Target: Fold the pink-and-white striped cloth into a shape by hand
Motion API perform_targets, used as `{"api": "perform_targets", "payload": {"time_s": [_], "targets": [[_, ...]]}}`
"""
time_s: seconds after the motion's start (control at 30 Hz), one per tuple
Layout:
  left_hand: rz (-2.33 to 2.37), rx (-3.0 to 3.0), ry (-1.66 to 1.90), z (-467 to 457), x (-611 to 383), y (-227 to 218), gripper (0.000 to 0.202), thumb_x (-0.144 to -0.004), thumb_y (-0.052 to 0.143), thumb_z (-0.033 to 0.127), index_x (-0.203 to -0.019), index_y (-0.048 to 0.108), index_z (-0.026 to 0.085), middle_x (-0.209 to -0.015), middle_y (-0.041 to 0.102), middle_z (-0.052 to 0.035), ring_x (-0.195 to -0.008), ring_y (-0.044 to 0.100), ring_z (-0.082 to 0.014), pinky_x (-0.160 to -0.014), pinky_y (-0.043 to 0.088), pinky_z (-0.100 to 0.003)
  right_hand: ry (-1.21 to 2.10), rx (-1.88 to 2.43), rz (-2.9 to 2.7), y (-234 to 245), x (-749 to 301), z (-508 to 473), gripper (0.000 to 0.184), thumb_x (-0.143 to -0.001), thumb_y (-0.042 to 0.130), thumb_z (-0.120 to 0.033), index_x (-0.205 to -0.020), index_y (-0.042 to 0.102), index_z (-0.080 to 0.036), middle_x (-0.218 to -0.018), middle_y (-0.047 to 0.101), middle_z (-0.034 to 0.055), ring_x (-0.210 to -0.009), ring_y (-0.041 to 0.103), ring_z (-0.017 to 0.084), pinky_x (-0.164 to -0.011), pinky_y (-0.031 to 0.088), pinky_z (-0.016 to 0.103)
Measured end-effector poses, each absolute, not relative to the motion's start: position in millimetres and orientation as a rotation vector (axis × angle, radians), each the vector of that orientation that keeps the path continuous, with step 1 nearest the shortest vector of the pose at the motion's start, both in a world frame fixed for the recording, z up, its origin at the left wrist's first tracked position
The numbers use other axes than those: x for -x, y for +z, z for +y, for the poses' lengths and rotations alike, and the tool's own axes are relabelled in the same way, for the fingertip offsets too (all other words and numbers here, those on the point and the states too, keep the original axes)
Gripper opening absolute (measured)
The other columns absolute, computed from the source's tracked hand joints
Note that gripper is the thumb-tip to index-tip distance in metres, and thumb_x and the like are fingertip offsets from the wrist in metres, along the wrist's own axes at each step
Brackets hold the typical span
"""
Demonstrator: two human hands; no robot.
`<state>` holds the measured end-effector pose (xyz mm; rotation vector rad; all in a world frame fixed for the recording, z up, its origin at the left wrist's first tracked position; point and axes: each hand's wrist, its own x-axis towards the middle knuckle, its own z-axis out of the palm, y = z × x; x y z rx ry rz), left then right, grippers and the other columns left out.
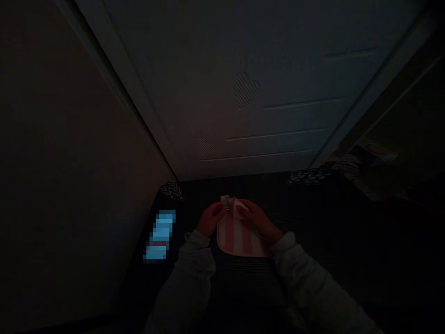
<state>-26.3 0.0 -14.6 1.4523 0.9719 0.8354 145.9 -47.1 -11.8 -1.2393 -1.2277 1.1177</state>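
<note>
While the left hand (211, 219) and right hand (257, 221) pinch the bunched top edge of a striped cloth (238, 239) over the dark counter (239, 280), room extends rightward, a lit screen (160, 236) bordering the left.

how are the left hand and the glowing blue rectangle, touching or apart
Apart: the head view shows dark surface between the left hand and the glowing blue rectangle.
</note>
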Motion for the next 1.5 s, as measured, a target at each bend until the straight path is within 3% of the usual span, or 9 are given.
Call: {"api": "perform_targets", "payload": {"time_s": [0.3, 0.73, 1.5], "targets": [[0.961, -1.462, 0.774, -1.0, 24.9, -7.2, 0.032, -0.068, 0.061, 0.030, -0.095, 0.058, 0.014, -0.094, 0.062, -0.0068, -0.088, 0.057, -0.0179, -0.083, 0.042, -0.033, 0.796, 1.371, -1.578, 4.2, -144.1, -49.5, 0.026, -0.082, 0.041, -0.036, -0.095, 0.053, -0.017, -0.090, 0.057, 0.0051, -0.082, 0.052, 0.016, -0.074, 0.039, 0.028], [0.964, -1.469, 0.673, -3.1, 25.4, -5.2, 0.035, -0.067, 0.061, 0.030, -0.098, 0.058, 0.015, -0.095, 0.063, -0.0063, -0.089, 0.057, -0.0179, -0.084, 0.041, -0.034, 0.930, 1.481, -1.516, 1.0, -144.0, -50.3, 0.023, -0.076, 0.046, -0.039, -0.081, 0.052, -0.018, -0.068, 0.055, -0.0017, -0.061, 0.049, 0.012, -0.055, 0.036, 0.022], [0.925, -1.622, 0.646, -4.6, 27.5, 4.9, 0.033, -0.062, 0.065, 0.024, -0.094, 0.061, 0.016, -0.092, 0.065, -0.0050, -0.079, 0.054, -0.0155, -0.076, 0.039, -0.031, 0.959, 1.334, -1.515, -0.8, -143.7, -51.2, 0.020, -0.081, 0.038, -0.034, -0.073, 0.047, -0.019, -0.067, 0.047, -0.0037, -0.064, 0.043, 0.010, -0.060, 0.034, 0.022]]}}
